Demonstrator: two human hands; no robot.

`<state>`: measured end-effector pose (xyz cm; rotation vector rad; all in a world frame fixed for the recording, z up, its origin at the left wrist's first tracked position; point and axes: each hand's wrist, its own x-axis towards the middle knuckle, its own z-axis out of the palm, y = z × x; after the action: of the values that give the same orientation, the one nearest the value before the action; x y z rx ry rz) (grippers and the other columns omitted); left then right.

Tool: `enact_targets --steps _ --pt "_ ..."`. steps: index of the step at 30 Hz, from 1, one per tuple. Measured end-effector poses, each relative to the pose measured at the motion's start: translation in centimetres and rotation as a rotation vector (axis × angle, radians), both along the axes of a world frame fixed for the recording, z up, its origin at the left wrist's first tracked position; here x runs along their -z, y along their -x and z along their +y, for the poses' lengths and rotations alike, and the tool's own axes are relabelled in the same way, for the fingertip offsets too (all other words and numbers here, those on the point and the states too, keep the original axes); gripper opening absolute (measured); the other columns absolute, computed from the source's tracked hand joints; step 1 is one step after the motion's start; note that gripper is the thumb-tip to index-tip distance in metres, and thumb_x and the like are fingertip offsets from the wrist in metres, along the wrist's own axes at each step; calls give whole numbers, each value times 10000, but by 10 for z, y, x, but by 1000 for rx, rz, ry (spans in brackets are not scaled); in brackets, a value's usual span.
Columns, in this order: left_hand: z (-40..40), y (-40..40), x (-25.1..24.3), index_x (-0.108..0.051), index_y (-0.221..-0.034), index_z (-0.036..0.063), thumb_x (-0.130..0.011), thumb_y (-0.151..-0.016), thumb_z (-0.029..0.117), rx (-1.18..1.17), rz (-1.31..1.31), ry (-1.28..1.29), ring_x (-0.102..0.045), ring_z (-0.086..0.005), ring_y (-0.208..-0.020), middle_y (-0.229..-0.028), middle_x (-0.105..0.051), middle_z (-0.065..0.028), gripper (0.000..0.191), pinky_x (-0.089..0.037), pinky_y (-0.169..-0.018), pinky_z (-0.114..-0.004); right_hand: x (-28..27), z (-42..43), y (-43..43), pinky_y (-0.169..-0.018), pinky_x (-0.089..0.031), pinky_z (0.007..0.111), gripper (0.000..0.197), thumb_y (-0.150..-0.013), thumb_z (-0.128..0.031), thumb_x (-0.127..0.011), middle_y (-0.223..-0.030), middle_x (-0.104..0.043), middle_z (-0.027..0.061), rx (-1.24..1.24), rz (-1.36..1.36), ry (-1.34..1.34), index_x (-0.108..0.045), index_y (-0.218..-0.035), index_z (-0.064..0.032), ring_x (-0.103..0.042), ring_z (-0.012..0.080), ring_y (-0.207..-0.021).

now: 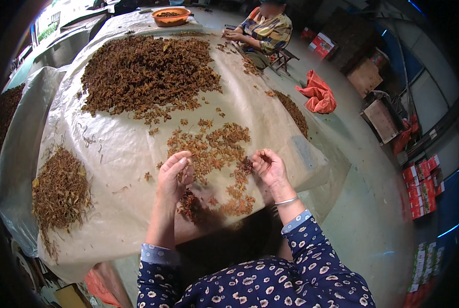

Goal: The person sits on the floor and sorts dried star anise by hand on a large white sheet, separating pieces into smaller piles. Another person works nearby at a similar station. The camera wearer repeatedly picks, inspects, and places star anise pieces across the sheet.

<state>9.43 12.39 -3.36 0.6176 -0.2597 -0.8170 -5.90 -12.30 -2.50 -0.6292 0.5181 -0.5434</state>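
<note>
My left hand (175, 175) is raised over the near part of a plastic-covered table, thumb and forefinger pinched together. Whether a small piece sits between them is too small to tell. Across from it, my right hand (270, 167) has curled fingers, with a dark star anise cluster (246, 165) right at the fingertips; I cannot tell whether they grip it. Between and beyond both hands spreads a loose layer of brown star anise (218, 148). Below my left hand lies a darker, shaded heap of star anise (190, 204), close to the table's near edge.
A large star anise mound (148, 73) covers the sheet (117, 208) farther back. Stalks form a pile (61, 186) at left. An orange basin (171, 17) stands at the far end. A seated person (268, 29) works at far right, near a red sack (317, 92).
</note>
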Motion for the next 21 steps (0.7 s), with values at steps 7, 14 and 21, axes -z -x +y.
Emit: enact_targets --steps 7,14,21 --pt "-25 29 24 -539 -1177 44 -637 -806 178 -261 -1209 -703 -603 -222 -900 -1082 -578 -129 406 -501 -731 -299 14 -19 -18 -545 -521 321 74 -851 -62 -502 -777 -609 112 -58 83 77 -539 -897 -18 -595 216 -633" --pt "-33 52 37 -639 -994 43 -665 -723 94 -52 -1375 -489 -621 -261 -839 -864 -635 -115 277 -508 -729 -338 38 -23 -34 -506 -435 260 192 -862 -99 -467 -654 -554 18 -223 709 971 -577 -1005 -34 -517 122 -568" --pt "-15 32 9 -635 -990 21 -599 -769 82 -389 -1257 -735 -613 -268 -884 -961 -626 -130 233 -501 -769 -330 24 9 -30 -777 -490 346 295 -834 -151 -496 -945 -662 156 -396 902 1720 -610 -1095 -75 -641 255 -862"
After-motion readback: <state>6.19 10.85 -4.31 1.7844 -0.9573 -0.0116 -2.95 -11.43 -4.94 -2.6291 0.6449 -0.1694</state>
